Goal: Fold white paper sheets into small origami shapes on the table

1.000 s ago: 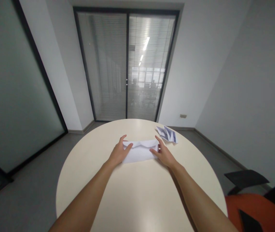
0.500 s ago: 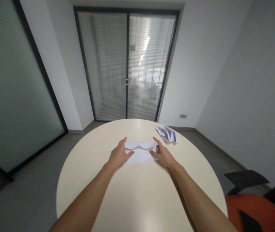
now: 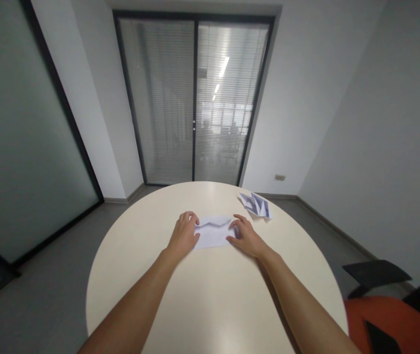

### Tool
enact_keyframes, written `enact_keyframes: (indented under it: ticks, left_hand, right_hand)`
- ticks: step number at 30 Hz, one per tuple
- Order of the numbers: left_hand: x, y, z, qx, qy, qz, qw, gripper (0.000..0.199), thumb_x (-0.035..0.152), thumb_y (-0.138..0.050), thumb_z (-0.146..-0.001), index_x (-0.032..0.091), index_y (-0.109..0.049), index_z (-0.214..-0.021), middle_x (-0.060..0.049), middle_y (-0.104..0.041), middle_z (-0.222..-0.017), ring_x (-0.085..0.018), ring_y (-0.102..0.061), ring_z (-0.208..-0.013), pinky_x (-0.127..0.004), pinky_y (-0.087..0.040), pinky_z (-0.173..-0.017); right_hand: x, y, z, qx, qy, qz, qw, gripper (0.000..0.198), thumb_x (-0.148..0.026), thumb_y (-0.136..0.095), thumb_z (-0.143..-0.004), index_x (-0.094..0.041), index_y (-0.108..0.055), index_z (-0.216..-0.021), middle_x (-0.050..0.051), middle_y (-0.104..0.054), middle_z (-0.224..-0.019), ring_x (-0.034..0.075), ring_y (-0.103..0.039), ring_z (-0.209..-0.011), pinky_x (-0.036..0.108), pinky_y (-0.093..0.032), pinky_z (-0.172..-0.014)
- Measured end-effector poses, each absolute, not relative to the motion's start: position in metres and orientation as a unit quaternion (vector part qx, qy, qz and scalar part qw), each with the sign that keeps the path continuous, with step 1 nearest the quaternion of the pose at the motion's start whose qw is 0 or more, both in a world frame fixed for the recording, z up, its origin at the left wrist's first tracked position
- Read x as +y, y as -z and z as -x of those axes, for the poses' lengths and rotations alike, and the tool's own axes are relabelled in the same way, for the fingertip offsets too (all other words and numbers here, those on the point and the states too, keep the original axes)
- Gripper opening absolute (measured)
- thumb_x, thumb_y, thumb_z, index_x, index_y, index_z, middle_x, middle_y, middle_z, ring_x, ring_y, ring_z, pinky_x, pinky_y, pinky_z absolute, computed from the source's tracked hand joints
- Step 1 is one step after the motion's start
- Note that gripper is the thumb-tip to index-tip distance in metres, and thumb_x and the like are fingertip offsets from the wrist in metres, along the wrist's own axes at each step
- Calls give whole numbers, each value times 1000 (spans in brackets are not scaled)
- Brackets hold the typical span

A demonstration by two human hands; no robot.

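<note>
A white sheet of paper (image 3: pixel 213 237), with a raised fold running across it, lies on the round table (image 3: pixel 210 295) between my hands. My left hand (image 3: pixel 185 233) holds the paper's left end, fingers curled over the fold and thumb near the lower part. At the right end, my right hand (image 3: pixel 245 236) has its thumb on the paper and its fingers bent around the folded edge. Both palms hide the paper's ends. Beyond my right hand lies a folded piece of paper (image 3: pixel 255 205) with raised, pointed flaps.
An orange chair (image 3: pixel 390 324) with a black armrest (image 3: pixel 377 272) stands by the table's right side. Behind the table are dark-framed glass panels with blinds (image 3: pixel 165 108). A frosted glass panel (image 3: pixel 21 137) is at the left, a white wall at the right.
The fingers of both hands have curled inward onto the paper's fold, and the fold's edge has shifted a little. The folded piece at the back right has stayed in place.
</note>
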State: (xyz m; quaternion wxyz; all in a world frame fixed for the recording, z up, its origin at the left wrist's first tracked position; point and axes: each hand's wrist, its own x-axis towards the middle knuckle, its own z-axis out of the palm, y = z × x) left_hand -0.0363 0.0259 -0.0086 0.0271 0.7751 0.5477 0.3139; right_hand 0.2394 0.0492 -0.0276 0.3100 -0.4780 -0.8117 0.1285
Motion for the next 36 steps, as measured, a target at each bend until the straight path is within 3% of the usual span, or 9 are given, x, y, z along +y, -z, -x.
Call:
enact_keyframes:
  ticks: [4,7,10,16,21,24,26,31,36]
  left_hand:
    - [22,-2,31,473,-279,-835,39,21,7,-58,-80,23,-67,-91,-6,-66,-101,-27,-53,-112,-44,-39,-105]
    - [17,-6,27,447,-245,-857,74,20,12,-53,-86,23,-70,-89,-6,-70,-95,-25,-60,-99,-44,-41,-102]
    - [14,-1,27,432,-232,-866,100,24,20,-55,-88,23,-71,-105,-8,-69,-115,-27,-58,-113,-44,-41,-105]
    - [15,15,34,449,-217,-859,113,46,35,-58,-88,22,-60,-132,-11,-46,-152,-31,-38,-142,-49,-26,-120]
    - [15,20,33,471,-178,-853,140,56,41,-55,-89,21,-54,-141,-11,-35,-160,-33,-26,-149,-51,-21,-122]
    - [11,18,29,456,-154,-866,138,60,45,-54,-89,21,-49,-145,-12,-30,-161,-34,-22,-151,-53,-19,-122]
    - [9,17,25,437,-142,-877,138,63,47,-54,-90,23,-44,-148,-11,-27,-163,-33,-19,-151,-53,-16,-122]
    - [8,16,21,439,-115,-876,162,79,56,-50,-90,22,-25,-157,-12,-19,-165,-32,-13,-153,-52,-15,-122]
    - [9,20,20,456,-104,-868,165,83,67,-45,-90,20,-29,-156,-13,-17,-165,-33,-10,-153,-51,-12,-123]
  right_hand:
    - [49,27,-239,-817,-118,483,293,42,-34,-72,-79,-22,-60,-118,14,-42,-143,30,-39,-137,49,-31,-114]
    - [50,28,-239,-819,-106,492,275,54,-37,-74,-76,-20,-61,-126,15,-46,-136,31,-42,-132,48,-32,-114]
    - [50,30,-241,-814,-100,510,261,68,-42,-76,-73,-21,-58,-135,16,-43,-140,33,-39,-135,50,-30,-115]
    - [49,30,-245,-814,-122,526,214,76,-50,-76,-72,-21,-57,-139,18,-34,-154,38,-28,-143,55,-25,-116]
    - [43,18,-235,-817,-64,521,239,58,-42,-70,-80,-22,-62,-133,16,-37,-155,38,-30,-143,60,-22,-115]
    - [38,13,-218,-830,-61,476,284,46,-38,-59,-90,-21,-62,-133,15,-46,-150,33,-39,-140,54,-29,-116]
    - [34,16,-206,-861,-103,417,272,48,-41,-50,-97,-22,-55,-141,13,-48,-150,28,-43,-139,48,-33,-117]
    - [35,34,-194,-888,-127,388,212,55,-40,-35,-102,-14,-45,-148,15,-43,-154,27,-36,-145,49,-27,-121]
    - [43,38,-208,-844,-130,489,176,58,-44,-38,-100,-13,-44,-149,16,-37,-157,32,-28,-148,54,-23,-120]
